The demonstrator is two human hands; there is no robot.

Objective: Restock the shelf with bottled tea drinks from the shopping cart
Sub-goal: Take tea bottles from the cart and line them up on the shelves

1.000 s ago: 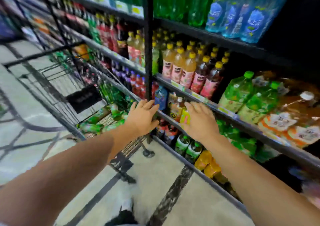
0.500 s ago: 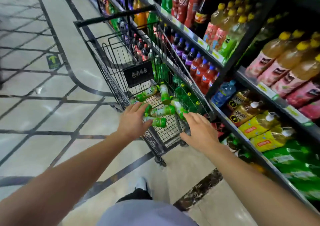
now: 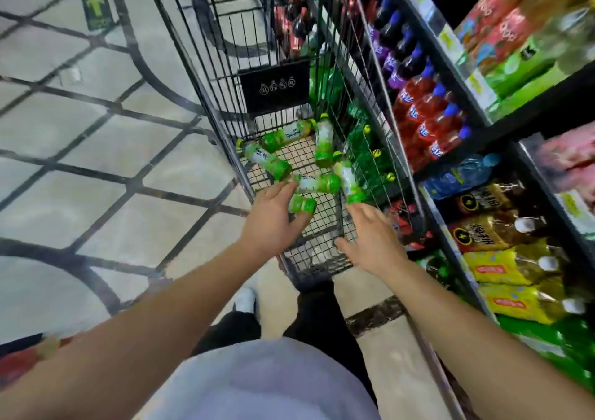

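Our cart sits in the aisle, with the shelf on its right.

We stand at the near end of the shopping cart (image 3: 283, 104), and the floor (image 3: 96, 162) lies to its left. The tea bottles (image 3: 323, 144) lie on their sides in the bottom of the cart. Our left hand (image 3: 273, 223) is over the near left part of the cart, right by the nearest bottle (image 3: 302, 204). Our right hand (image 3: 373, 239) is over the near right part, just before another bottle (image 3: 349, 181). The shelf (image 3: 450, 252) runs along the right, with many other drinks (image 3: 431, 130) on it. Our shoe (image 3: 245, 299) is on the floor below the cart's near end.
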